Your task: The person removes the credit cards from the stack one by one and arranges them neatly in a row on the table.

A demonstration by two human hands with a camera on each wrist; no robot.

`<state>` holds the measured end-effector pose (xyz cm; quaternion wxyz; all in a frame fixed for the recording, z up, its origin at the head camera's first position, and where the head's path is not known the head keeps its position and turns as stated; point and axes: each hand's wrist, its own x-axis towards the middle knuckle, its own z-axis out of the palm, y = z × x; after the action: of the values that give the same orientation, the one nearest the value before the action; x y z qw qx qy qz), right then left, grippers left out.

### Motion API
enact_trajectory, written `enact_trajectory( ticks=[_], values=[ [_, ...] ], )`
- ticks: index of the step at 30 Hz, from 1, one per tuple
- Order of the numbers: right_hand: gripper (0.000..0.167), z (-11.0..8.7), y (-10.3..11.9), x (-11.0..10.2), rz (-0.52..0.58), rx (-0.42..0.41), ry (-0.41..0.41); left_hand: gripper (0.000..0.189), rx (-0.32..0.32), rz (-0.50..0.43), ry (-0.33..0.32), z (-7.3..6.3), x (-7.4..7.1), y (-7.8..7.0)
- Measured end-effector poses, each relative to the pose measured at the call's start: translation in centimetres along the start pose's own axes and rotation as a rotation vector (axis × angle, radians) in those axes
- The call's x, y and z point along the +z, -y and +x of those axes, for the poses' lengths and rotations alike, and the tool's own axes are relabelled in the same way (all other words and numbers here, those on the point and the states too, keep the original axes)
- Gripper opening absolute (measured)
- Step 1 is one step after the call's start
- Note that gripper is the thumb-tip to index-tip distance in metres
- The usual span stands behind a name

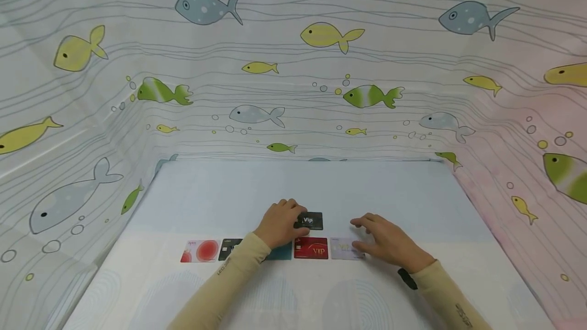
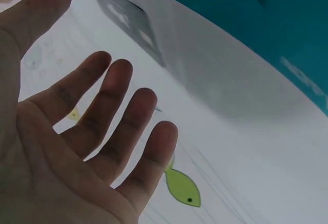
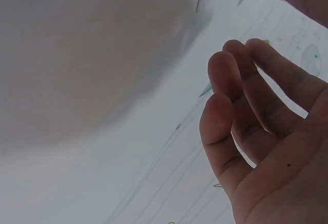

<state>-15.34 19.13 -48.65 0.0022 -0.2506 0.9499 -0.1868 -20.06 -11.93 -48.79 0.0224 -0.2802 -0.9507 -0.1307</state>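
A black "Vip" card (image 1: pixel 313 221) lies on the table above a row of other cards. My left hand (image 1: pixel 278 224) is at its left edge, thumb and fingers apart; in the left wrist view the hand (image 2: pixel 77 147) has loosely bent fingers and nothing between them. Below lie a red VIP card (image 1: pixel 311 248) and a pale lilac card (image 1: pixel 341 248). My right hand (image 1: pixel 389 241) hovers at the lilac card's right end, its thumb overlapping that card. In the right wrist view this hand (image 3: pixel 277 147) holds nothing, its fingers relaxed.
Leftward in the row are a teal card (image 1: pixel 281 253), partly behind my left wrist, another black card (image 1: pixel 228 249) and a white card with red circles (image 1: pixel 202 251). A fish-patterned sheet (image 1: pixel 293 80) rises around the white table (image 1: pixel 220 187).
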Motion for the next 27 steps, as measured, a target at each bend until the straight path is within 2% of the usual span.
enact_trajectory(
  ticks=[5,13,27],
  values=[
    [0.054,0.8,0.4,0.0,-0.007,0.036,0.031,0.058,-0.026,0.015,0.032,0.0,-0.1,1.3],
    [0.054,2.3,0.9,-0.1,-0.004,0.021,0.033,0.061,-0.077,-0.027,0.106,0.1,-0.3,2.6],
    [0.059,6.3,2.2,1.3,0.005,0.081,0.091,0.061,-0.081,-0.030,0.109,0.6,0.0,3.0]
  ],
)
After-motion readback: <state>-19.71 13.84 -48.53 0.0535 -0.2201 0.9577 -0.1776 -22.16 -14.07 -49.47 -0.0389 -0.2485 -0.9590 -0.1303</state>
